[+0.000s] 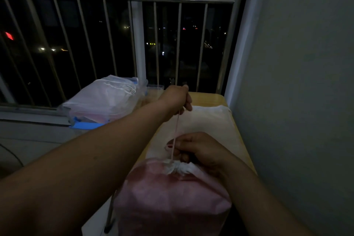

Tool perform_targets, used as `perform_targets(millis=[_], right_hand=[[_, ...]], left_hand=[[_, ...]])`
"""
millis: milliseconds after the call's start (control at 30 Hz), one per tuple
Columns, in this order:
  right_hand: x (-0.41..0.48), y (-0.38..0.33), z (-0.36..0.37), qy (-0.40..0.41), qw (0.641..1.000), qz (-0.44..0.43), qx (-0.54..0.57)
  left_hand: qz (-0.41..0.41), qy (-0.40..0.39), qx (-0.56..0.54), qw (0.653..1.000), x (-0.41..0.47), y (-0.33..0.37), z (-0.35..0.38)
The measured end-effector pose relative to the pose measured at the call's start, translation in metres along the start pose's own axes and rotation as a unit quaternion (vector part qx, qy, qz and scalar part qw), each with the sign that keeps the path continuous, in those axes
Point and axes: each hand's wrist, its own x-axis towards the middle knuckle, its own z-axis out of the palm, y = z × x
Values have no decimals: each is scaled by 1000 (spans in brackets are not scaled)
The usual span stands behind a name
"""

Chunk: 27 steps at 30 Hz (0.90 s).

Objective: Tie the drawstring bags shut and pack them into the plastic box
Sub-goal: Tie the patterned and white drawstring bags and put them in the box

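A pink drawstring bag (170,193) lies at the near end of the small table, its white neck (178,166) gathered tight. My left hand (177,97) is raised beyond it and grips the pink drawstring (175,132), which runs taut from the neck up to the fist. My right hand (193,147) rests just behind the neck and pinches the other cord end, with a small loop showing at its fingers. A clear plastic box (134,109) with blue latches stands to the left and holds several filled bags (107,94).
A white bag or cloth (206,119) lies flat on the yellow table (210,97) beyond my hands. A grey wall (297,101) runs close on the right. Window bars (107,34) stand behind the table and box. It is dim.
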Motion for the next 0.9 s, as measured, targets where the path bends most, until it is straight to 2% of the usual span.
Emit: perform_targets(millis=[167, 333, 367, 433, 467, 500, 533, 600, 667, 733, 800, 900], right_hand=[[-6, -2, -2, -43, 998, -3, 52], [-8, 0, -2, -52, 999, -8, 10], [-7, 1, -2, -46, 999, -10, 13], [-6, 2, -5, -32, 999, -20, 34], [-6, 2, -8, -25, 999, -25, 41], [-6, 2, -11, -20, 998, -32, 42], [-6, 0, -14, -17, 998, -40, 38], [-5, -3, -18, -14, 998, -60, 27], [-4, -5, -19, -16, 997, -74, 19], [-4, -7, -20, -25, 997, -76, 6], [-3, -12, -19, -20, 997, -75, -7], [1, -18, -22, 21, 996, -75, -30]], left_hand=[[-21, -10, -19, 1000, -4, -9, 8], [-54, -48, -99, 993, -6, -13, -2], [-55, -59, -73, 994, -9, -14, -5], [-13, -29, 133, 991, -19, -23, -12], [32, 14, 250, 968, -26, -30, -16], [83, 49, 300, 949, -35, -36, -20], [105, 49, 274, 955, -45, -43, -24], [78, -46, 134, 987, -64, -56, -28], [52, -143, 44, 987, -72, -71, -29], [55, -175, -12, 983, -77, -80, -29], [72, -168, -21, 983, -80, -80, -33], [126, -140, 93, 978, -84, -74, -38]])
